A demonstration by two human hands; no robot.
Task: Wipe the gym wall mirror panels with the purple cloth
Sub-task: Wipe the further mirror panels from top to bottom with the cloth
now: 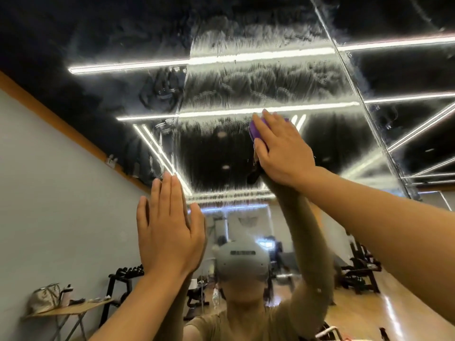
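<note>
The wall mirror panel [246, 77] fills the upper middle of the head view, streaked with white wet smears. My right hand [280, 148] is raised high and presses the purple cloth [256, 130] flat against the glass; only a purple edge shows past my fingers. My left hand [170, 230] rests flat on the mirror lower left, fingers together, holding nothing. A seam [354, 84] runs diagonally between this panel and the panel on the right.
A grey wall with an orange strip [61, 124] meets the mirror at the left. The glass reflects a dumbbell rack [123, 279], a small folding table [69, 308] with a bag, gym machines [359, 269] and a wooden floor.
</note>
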